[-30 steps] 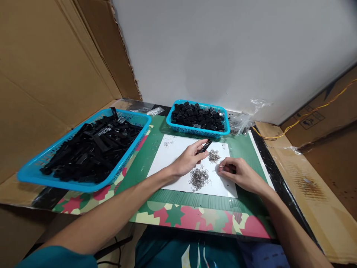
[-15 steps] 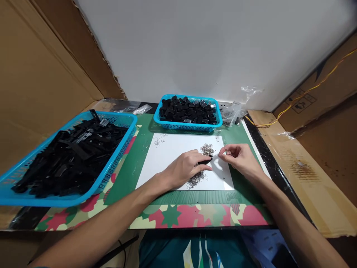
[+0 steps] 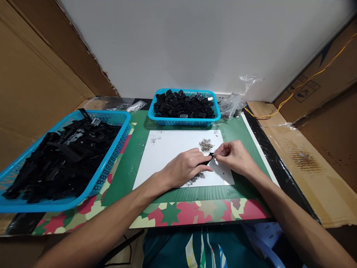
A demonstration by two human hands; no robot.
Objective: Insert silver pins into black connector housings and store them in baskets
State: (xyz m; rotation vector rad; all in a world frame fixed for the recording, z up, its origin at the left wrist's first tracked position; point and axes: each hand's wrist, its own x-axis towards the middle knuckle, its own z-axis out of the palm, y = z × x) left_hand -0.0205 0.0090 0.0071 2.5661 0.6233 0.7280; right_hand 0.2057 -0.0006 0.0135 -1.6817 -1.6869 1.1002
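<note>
Closer now than half a second earlier, the right hand has brought a thin metal piece up to the far end of the black part. The left hand pins that part between thumb and fingers, low over the sheet's 4 o'clock side; the right pinches the metal. Lining the two up seems the step in hand; whether they touch, I can't tell. It calls for a firm left grip and small, patient fingertip movements.

Around the white sheet, on a green mat, a small basket of black pieces sits at 12 o'clock, a large basket at 9. One wire heap lies towards 1 o'clock. Beyond are a pale wall and cardboard.
</note>
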